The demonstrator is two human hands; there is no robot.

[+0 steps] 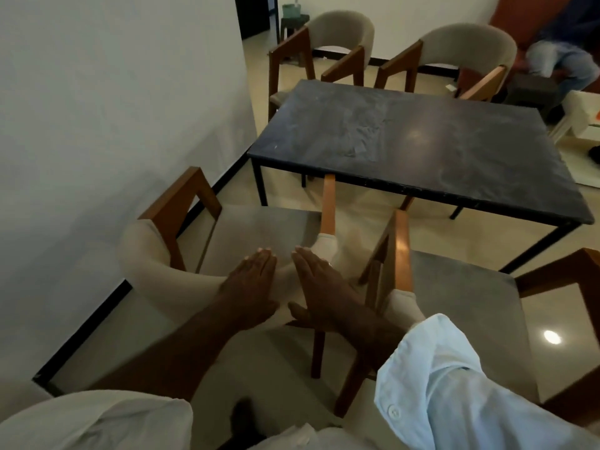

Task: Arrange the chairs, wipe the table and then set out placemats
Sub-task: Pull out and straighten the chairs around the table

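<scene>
Left hand (251, 282) and right hand (319, 289) lie flat, fingers (263, 258) atop chair backrest (146, 264).

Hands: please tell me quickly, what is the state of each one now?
Left hand: open, straight fingers resting flat on the chair backrest.
Right hand: open, fingers flat on the same backrest.

I am seeing the beige floor (470, 235) carrying the dark, smeared tabletop (406, 134), far chairs (341, 37) standing along its far edge, near chairs (259, 228) along its near edge.
</scene>
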